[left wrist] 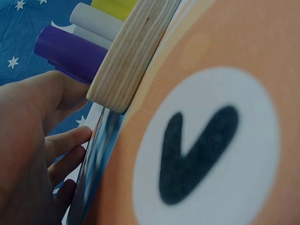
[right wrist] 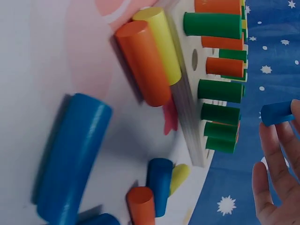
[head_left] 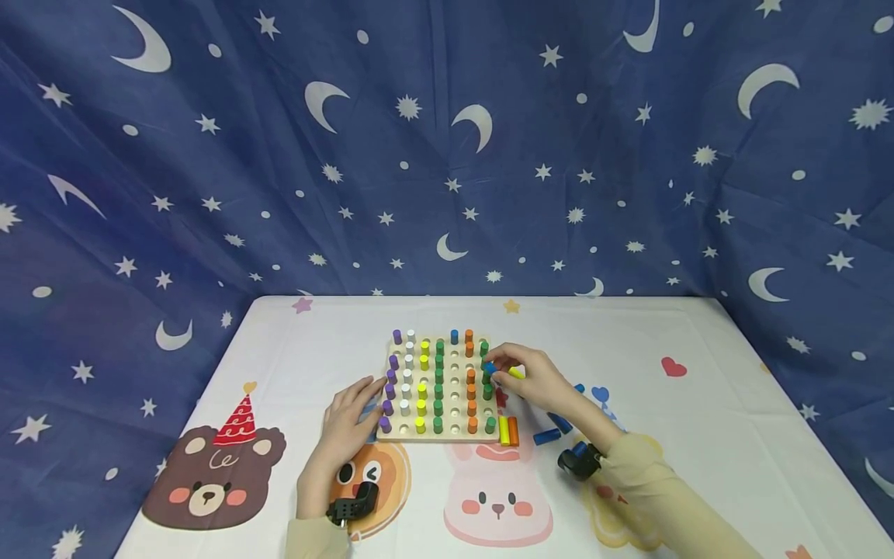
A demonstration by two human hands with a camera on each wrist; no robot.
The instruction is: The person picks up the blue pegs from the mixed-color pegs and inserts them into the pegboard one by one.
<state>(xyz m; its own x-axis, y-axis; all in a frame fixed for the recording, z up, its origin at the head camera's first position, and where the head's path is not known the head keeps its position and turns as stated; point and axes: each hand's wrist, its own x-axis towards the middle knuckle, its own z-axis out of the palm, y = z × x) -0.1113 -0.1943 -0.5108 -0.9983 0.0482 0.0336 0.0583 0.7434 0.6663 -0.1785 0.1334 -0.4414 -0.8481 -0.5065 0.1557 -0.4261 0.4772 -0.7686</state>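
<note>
A wooden pegboard bears columns of purple, white, yellow, green and orange pegs, with one blue peg standing at its far edge. Between thumb and fingers, my right hand pinches a blue peg above the board's right side, near the green pegs. My left hand lies along the left edge of the board, fingers loosely bent. In the left wrist view its thumb is right at the board's corner, beneath a purple peg.
A yellow peg and an orange peg lie side by side against the board's right edge. More loose pegs, including a blue peg and an orange peg, lie right of the board. A starry curtain hangs behind the table.
</note>
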